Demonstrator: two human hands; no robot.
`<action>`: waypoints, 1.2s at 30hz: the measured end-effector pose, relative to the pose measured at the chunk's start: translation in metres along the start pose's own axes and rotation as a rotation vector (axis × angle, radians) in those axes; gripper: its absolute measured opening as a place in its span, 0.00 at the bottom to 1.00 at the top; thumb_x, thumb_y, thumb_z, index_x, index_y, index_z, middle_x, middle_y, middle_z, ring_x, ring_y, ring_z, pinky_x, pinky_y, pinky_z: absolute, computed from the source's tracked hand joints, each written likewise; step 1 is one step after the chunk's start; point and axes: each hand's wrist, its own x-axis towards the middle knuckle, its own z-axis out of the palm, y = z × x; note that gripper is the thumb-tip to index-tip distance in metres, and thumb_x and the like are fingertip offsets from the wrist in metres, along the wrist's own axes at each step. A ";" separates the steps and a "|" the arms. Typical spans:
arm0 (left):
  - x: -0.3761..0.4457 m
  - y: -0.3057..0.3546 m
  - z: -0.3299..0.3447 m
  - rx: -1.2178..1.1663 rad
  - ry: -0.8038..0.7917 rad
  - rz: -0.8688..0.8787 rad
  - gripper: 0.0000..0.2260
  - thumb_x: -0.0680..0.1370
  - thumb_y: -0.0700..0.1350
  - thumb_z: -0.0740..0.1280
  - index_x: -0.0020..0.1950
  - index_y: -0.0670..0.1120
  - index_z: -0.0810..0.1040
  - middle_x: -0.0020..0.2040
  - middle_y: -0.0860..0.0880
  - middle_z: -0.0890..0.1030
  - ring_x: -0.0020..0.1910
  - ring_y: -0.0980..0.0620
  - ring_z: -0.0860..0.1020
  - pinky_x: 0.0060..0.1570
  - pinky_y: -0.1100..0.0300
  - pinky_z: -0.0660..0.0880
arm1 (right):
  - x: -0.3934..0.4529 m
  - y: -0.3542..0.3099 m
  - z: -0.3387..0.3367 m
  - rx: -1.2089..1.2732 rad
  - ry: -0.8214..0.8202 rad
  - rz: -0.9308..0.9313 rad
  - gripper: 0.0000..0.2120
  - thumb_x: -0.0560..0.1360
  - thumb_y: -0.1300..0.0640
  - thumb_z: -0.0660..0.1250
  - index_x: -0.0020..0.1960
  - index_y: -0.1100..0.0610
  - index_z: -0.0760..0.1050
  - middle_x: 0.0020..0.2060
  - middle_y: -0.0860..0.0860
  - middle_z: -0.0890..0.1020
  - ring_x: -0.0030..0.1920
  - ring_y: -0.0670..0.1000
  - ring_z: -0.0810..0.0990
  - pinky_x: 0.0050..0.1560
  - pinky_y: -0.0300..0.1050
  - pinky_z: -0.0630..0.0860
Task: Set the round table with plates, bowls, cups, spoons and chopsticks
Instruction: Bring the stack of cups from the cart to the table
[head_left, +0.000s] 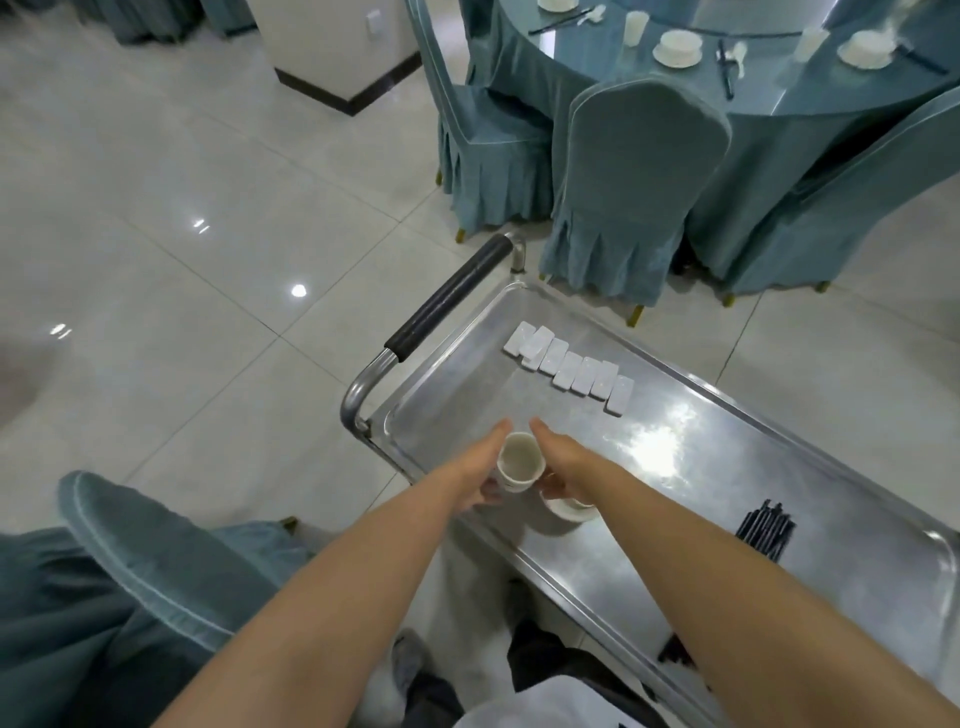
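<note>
Cup (516, 462), white, small, held between both hands just above steel trolley (675, 467) tray, near its handle end. Left hand (483, 470) wraps cup's left side, fingers curled under; right hand (558, 465) cups right side w/ thumb fwd along rim. Both grips narrow, closed round cup. Can't tell if it's one cup or a short stack, lower part hidden by fingers.

Just under right grip: white bowl on saucer (569, 509), resting on tray. Fwd of grip, past fingertips: row of white spoon rests (569, 374), flat, side by side. Far right of grip, well apart: bundle of black chopsticks (766, 527) on tray.

Round worktop (779, 88) well ahead & to right of grip, behind covered chairs (639, 182); several places there already laid w/ bowls on plates, cups, spoons, chopsticks.

Step in hand, prob.: picking cup off trolley for an unset place. Next move calls for lifting clear of tray, freeing one hand maybe for bowl set, then carrying round chairs to worktop & setting cup upright beside a plate. Risk: cup slipping if carried w/ other ware.
</note>
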 end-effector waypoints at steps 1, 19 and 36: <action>0.000 0.000 0.001 -0.004 0.009 -0.002 0.34 0.71 0.74 0.59 0.64 0.51 0.75 0.58 0.45 0.80 0.55 0.45 0.79 0.60 0.49 0.74 | 0.002 0.000 0.000 -0.021 0.008 -0.002 0.33 0.78 0.32 0.50 0.66 0.57 0.71 0.53 0.60 0.81 0.49 0.57 0.82 0.48 0.47 0.79; -0.075 -0.010 -0.069 -0.156 0.155 0.176 0.24 0.74 0.70 0.59 0.41 0.52 0.80 0.37 0.49 0.80 0.36 0.52 0.77 0.38 0.60 0.74 | -0.035 -0.042 0.072 -0.185 -0.105 -0.170 0.27 0.75 0.33 0.57 0.51 0.56 0.76 0.44 0.57 0.79 0.42 0.54 0.78 0.46 0.45 0.78; -0.328 -0.197 -0.327 -0.659 0.526 0.476 0.40 0.61 0.78 0.65 0.52 0.45 0.81 0.49 0.44 0.81 0.49 0.45 0.81 0.42 0.53 0.82 | -0.177 -0.063 0.443 -0.668 -0.509 -0.419 0.35 0.67 0.27 0.64 0.54 0.57 0.77 0.47 0.57 0.80 0.42 0.55 0.81 0.40 0.45 0.82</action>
